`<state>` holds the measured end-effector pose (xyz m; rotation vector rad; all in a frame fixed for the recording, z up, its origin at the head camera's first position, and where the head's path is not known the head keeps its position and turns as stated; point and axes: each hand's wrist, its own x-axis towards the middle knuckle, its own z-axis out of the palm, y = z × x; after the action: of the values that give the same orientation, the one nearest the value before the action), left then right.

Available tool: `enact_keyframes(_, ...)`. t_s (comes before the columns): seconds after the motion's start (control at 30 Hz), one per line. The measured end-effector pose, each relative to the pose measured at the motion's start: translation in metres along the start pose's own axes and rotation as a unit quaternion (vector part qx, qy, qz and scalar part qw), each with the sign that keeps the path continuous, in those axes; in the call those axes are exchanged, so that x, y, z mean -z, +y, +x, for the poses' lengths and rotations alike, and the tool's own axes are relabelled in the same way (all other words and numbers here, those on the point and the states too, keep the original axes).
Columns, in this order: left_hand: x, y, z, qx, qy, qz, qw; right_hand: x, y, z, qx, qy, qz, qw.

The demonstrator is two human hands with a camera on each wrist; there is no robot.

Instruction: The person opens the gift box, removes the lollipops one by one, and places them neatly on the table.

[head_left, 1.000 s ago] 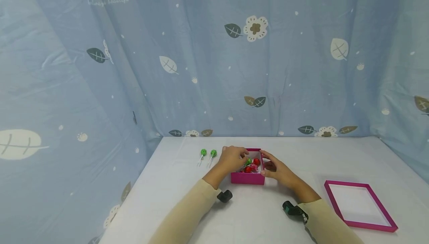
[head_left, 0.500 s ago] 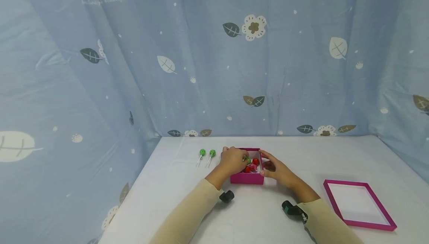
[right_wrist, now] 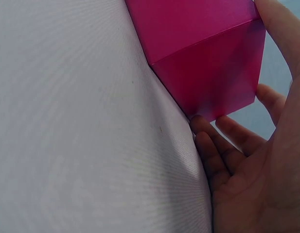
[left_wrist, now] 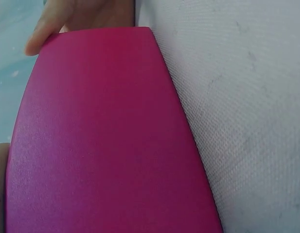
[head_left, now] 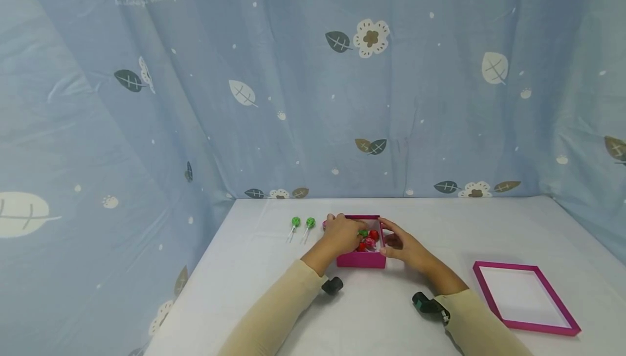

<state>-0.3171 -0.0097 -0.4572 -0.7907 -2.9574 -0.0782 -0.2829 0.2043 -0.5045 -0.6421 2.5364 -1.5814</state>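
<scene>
A magenta box (head_left: 361,260) stands on the white table with its top open. Red, pink and green lollipops (head_left: 370,242) lie inside it. My left hand (head_left: 340,235) reaches over the box's left side, fingers bent down inside beside a green lollipop (head_left: 363,233); I cannot tell whether they pinch it. My right hand (head_left: 409,249) grips the box's right end, thumb toward the front corner and fingers at the back. In the right wrist view, fingertips (right_wrist: 221,121) touch the edge of that end panel. The left wrist view is mostly filled by the box's front wall (left_wrist: 106,131).
Two green lollipops (head_left: 295,222) lie on the table left of the box, and a pink round piece (head_left: 325,225) shows just behind the left hand. A magenta-rimmed lid (head_left: 527,296) lies at the right. A blue patterned curtain (head_left: 293,100) hangs behind.
My left hand has shifted slightly right and its fingers sit lower in the box, covering more of the green lollipop. The pink piece beside it has come into view. My right hand keeps its grip.
</scene>
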Motion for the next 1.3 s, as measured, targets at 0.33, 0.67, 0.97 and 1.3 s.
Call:
enact_keyframes(0.33, 0.003, 0.003, 0.000, 0.011, -0.011, 0.005, 0.9999, 0.000, -0.001, -0.002, 0.011, 0.006, 0.011, 0.9999)
enact_keyframes(0.67, 0.000, 0.002, 0.000, 0.024, 0.017, -0.019, 0.9994, 0.000, -0.002, -0.002, -0.001, 0.004, 0.010, 0.9999)
enact_keyframes(0.97, -0.001, 0.000, -0.001, 0.020, 0.054, -0.032, 0.9978, 0.001, -0.025, -0.007, -0.012, -0.004, 0.008, 0.9999)
enact_keyframes(1.3, 0.002, -0.007, 0.001, 0.012, 0.051, -0.119, 0.9916, 0.002, 0.002, -0.001, 0.000, 0.004, 0.014, 0.9999)
